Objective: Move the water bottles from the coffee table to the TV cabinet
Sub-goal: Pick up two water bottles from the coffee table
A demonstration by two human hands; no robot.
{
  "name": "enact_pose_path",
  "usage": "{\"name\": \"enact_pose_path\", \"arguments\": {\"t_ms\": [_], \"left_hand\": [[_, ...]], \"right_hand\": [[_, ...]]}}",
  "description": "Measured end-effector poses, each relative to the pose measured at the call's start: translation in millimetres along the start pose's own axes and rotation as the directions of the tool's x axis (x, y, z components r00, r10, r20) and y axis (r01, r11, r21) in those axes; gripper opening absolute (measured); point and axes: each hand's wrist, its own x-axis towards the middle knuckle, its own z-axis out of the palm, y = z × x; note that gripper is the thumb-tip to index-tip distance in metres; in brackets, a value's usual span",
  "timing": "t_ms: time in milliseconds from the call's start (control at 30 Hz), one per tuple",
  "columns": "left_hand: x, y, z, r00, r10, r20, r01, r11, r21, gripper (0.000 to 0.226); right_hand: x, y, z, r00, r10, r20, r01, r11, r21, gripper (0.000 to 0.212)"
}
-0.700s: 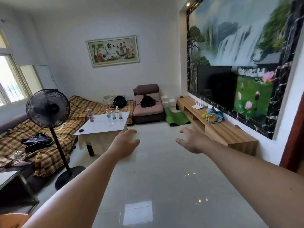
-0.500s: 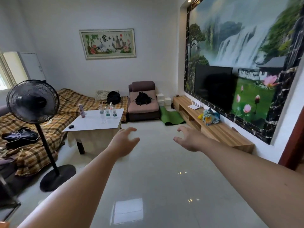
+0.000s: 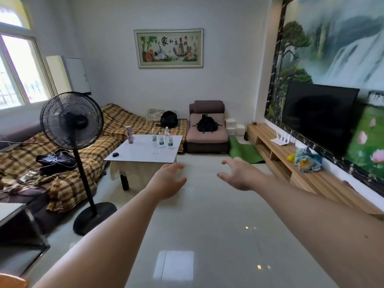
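Observation:
Three clear water bottles (image 3: pixel 161 140) with teal labels stand close together on the white coffee table (image 3: pixel 133 154), ahead and left of centre. A long wooden TV cabinet (image 3: pixel 311 179) runs along the right wall under a black TV (image 3: pixel 320 113). My left hand (image 3: pixel 168 180) is stretched forward over the floor, empty, fingers apart, just short of the table's near right corner. My right hand (image 3: pixel 241 173) is also out in front, empty with fingers spread, between the table and the cabinet.
A black standing fan (image 3: pixel 72 121) stands left of the table. A plaid-covered sofa (image 3: pixel 62 163) lines the left side. A pink cup (image 3: pixel 129 135) and a small dark item (image 3: pixel 115 154) are on the table. A crumpled cloth (image 3: pixel 307 160) and white router (image 3: pixel 280 140) lie on the cabinet.
The view has swung back to the left and moved closer to the coffee table. Both hands stay outstretched and empty, fingers apart.

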Motion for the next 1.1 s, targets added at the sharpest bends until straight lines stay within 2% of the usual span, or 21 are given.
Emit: {"name": "enact_pose_path", "arguments": {"t_ms": [167, 367, 633, 800, 933, 1100], "left_hand": [[65, -36, 8, 0.999, -0.042, 0.019, 0.041, 0.998, 0.045, 0.044], [188, -61, 13, 0.997, -0.080, 0.003, 0.079, 0.993, 0.083, 0.048], [320, -86, 30, 0.989, -0.141, 0.052, 0.135, 0.984, 0.112, 0.047], [401, -109, 25, 0.987, -0.159, 0.026, 0.156, 0.983, 0.095, 0.043], [474, -140, 34, 0.987, -0.157, 0.045, 0.152, 0.983, 0.101, 0.043], [576, -201, 50, 0.988, -0.153, 0.020, 0.151, 0.985, 0.080, 0.040]], "right_hand": [[87, 2, 10, 0.998, -0.055, 0.036, 0.055, 0.998, -0.007, 0.061], [225, 19, 14, 0.995, -0.090, 0.052, 0.089, 0.995, 0.036, 0.057], [374, 21, 17, 0.960, -0.177, 0.215, 0.181, 0.984, 0.002, 0.056], [457, 15, 19, 0.950, -0.231, 0.209, 0.241, 0.970, -0.022, 0.056], [531, 17, 35, 0.945, -0.239, 0.221, 0.261, 0.963, -0.072, 0.056], [645, 18, 65, 0.941, -0.163, 0.296, 0.205, 0.971, -0.119, 0.058]]}}
